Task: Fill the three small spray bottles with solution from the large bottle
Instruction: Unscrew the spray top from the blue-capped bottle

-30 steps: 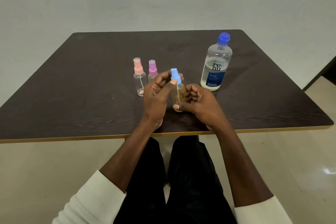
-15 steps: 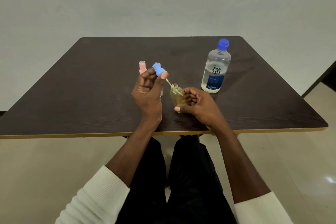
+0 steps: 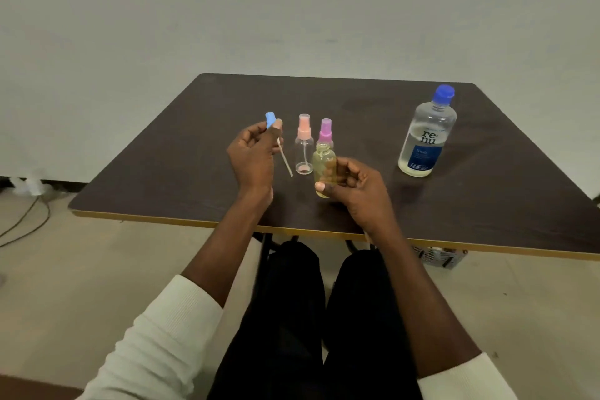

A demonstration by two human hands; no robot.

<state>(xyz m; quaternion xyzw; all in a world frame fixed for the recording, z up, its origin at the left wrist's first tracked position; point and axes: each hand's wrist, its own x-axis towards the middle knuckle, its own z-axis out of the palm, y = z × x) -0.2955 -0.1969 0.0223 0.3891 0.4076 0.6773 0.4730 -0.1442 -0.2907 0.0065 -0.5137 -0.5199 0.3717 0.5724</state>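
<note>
My right hand (image 3: 355, 193) grips a small clear bottle (image 3: 324, 169) with its neck open, held upright above the dark table (image 3: 194, 159). My left hand (image 3: 255, 156) pinches the blue spray cap (image 3: 270, 119), lifted clear to the left, its thin dip tube (image 3: 285, 161) hanging down. Behind the held bottle stand two small spray bottles, one with a pink cap (image 3: 304, 146) and one with a purple cap (image 3: 325, 131), partly hidden. The large clear bottle with a blue cap (image 3: 427, 136) stands capped at the right.
The table's near edge (image 3: 181, 220) has a yellow trim. Cables (image 3: 26, 221) lie on the floor at the left. A small grey box (image 3: 436, 256) sits under the table at the right. A pale wall rises behind.
My left hand unscrewed the blue spray cap, pulled its tube out of the small bottle and carried it to the left. My right hand kept hold of the bottle. The view shifted left.
</note>
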